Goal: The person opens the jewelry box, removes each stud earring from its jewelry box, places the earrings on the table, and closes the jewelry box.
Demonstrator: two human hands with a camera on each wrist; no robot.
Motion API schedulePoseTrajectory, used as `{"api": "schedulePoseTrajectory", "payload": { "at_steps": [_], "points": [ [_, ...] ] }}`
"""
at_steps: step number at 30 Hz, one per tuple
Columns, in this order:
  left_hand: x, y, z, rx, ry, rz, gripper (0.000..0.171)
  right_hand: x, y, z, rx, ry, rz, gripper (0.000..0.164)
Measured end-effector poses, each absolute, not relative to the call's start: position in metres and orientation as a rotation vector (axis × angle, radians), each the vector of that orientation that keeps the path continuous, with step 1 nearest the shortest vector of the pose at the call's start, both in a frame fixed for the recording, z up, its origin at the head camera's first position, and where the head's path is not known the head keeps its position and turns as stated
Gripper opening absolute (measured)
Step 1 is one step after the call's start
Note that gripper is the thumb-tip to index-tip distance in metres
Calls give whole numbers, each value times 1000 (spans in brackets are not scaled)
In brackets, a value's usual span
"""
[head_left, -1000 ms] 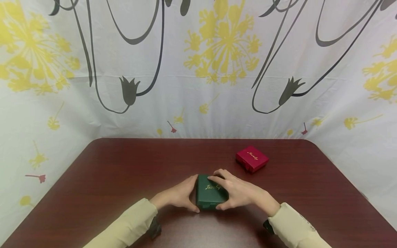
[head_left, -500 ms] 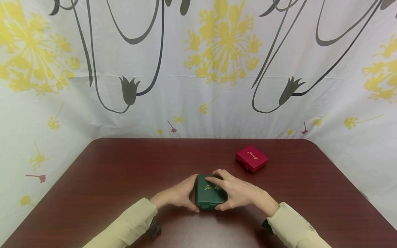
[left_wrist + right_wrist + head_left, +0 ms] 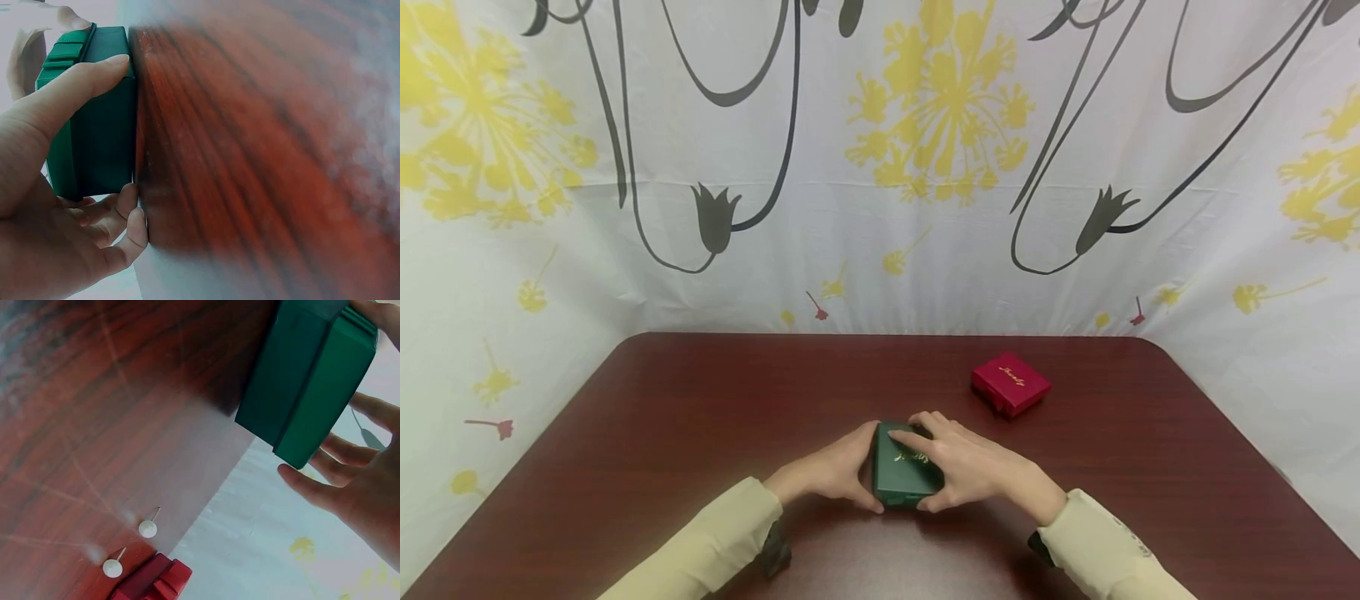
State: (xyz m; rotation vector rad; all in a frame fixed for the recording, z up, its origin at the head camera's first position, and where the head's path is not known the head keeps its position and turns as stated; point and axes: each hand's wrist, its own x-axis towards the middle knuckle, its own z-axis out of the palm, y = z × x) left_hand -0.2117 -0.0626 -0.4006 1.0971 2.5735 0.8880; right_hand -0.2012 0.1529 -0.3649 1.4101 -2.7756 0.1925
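A green jewelry box (image 3: pixel 904 477) with gold script on its lid sits on the table, its lid down. My left hand (image 3: pixel 838 467) grips its left side, thumb near the front corner and fingers at the back, as the box (image 3: pixel 103 147) shows in the left wrist view. From the right, my right hand (image 3: pixel 976 467) holds it with the thumb at the front and fingers over the lid and far edge. That hand hides the box's right side in the head view. The right wrist view shows the lid's edge on the green box (image 3: pixel 306 387).
A red jewelry box (image 3: pixel 1010 385) lies on the dark wood table (image 3: pixel 760 392), farther back and to the right. Near it in the right wrist view are two white pearl-headed studs (image 3: pixel 148 529). A patterned white curtain (image 3: pixel 820 167) hangs behind the table.
My right hand has slid slightly to the left, covering more of the green lid. The left hand stays in place, and the red box has not moved.
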Motion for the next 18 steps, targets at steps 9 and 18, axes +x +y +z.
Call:
{"api": "schedulePoseTrajectory", "payload": {
  "at_steps": [9, 18],
  "points": [
    [-212, -63, -400, 1097, 2552, 894, 89, -200, 144, -368, 1414, -2729, 183, 84],
    [-211, -62, -400, 1116, 2572, 891, 90, -201, 139, -366, 1385, -2757, 128, 81]
  ]
}}
